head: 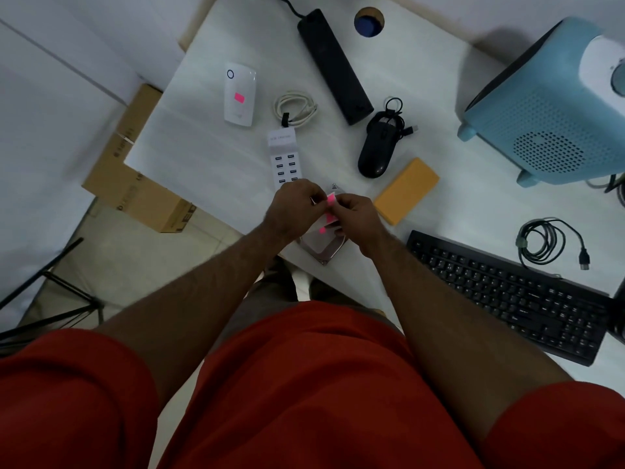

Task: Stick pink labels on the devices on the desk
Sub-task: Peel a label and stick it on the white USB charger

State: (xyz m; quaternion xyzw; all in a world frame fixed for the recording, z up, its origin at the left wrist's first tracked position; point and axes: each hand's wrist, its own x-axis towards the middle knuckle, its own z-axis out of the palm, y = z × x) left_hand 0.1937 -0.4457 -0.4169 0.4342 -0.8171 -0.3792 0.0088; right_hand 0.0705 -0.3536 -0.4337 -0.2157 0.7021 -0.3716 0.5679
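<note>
My left hand (294, 208) and my right hand (355, 218) meet above the desk's near edge, both pinching a white sheet of pink labels (328, 214). One pink label (331, 198) sticks up between the fingertips. Under the hands lies a silver hard drive (321, 248), partly hidden. A white USB charging hub (284, 157) lies just beyond my left hand. Further left, a white router-like device (238, 94) bears a pink label (239, 97). A black mouse (377, 152), an orange power bank (406, 191) and a black power strip (334, 66) lie on the desk too.
A blue heater-like appliance (548, 106) stands at the right. A black keyboard (510, 296) lies near the right front, a coiled black cable (548, 242) behind it. A white coiled cable (294, 108) lies mid-desk. Cardboard boxes (132, 170) sit on the floor at left.
</note>
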